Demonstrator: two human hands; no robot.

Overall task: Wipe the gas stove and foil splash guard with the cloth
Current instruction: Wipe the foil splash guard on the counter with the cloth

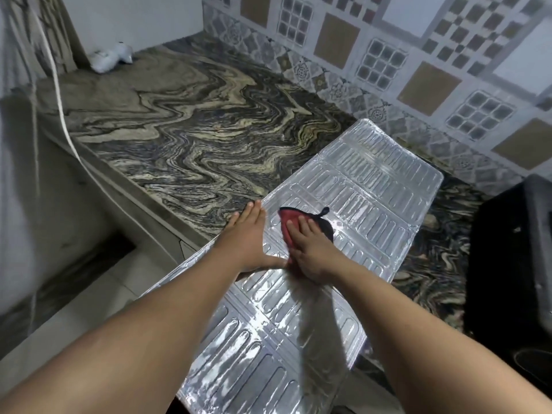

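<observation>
The silver foil splash guard (373, 186) lies flat across the marbled countertop, its near end jutting over the counter's front edge. A red and black cloth (291, 218) rests on its middle. My right hand (310, 249) presses flat on the cloth with straight fingers. Just left of it, my left hand (248, 237) lies flat on the foil's left edge, fingers straight, thumb stretched toward the right hand. The black gas stove (513, 264) stands at the right edge, partly cut off.
The marbled countertop (179, 130) stretches back to a patterned tile wall (388, 55). A crumpled white bag (110, 58) sits in the far left corner. A white cord (59, 94) hangs at the left. Pale floor tiles (89, 294) show below the counter edge.
</observation>
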